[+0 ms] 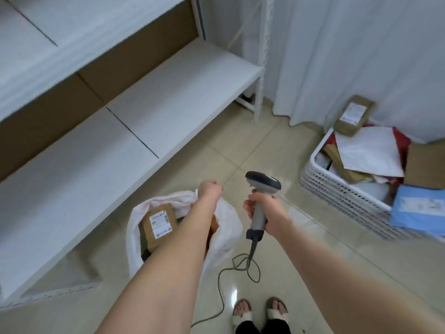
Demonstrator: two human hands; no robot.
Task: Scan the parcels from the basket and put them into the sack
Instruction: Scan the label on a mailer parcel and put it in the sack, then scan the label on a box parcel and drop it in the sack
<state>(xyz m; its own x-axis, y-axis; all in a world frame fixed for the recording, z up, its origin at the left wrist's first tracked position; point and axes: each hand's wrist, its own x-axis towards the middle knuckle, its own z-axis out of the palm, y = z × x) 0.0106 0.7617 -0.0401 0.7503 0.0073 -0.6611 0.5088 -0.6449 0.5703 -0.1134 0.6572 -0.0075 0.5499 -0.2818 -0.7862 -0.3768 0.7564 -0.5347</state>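
Far to the left of the sack runs the white shelf, which plays no part here. Inside the sack a brown labelled parcel lies tilted with its label up, and beside it is something orange that your forearm mostly covers. The sack is thin, limp plastic and likely won't stay open alone, so take it at the rim.

Your left hand sits at the sack's far rim with fingers curled and the plastic drawn up to it. It looks to be gripping that rim, though the fingertips are hidden behind the knuckles.

Just right of the sack, your right hand is wrapped round the handle of the scanner, whose head points away from you. Its cable loops on the floor near the sack's right side.

Well right of the sack stands the white basket, piled with parcels:
- a brown wrapped parcel at the far corner
- a white mailer
- a cardboard box
- a blue mailer

The mailers look light, soft and slick, so pinch them by an edge. The box looks stiff, so grasp it across its sides.

The frame cuts off the basket's right part, the lower parcels are buried, and the labels there are too blurred to read.
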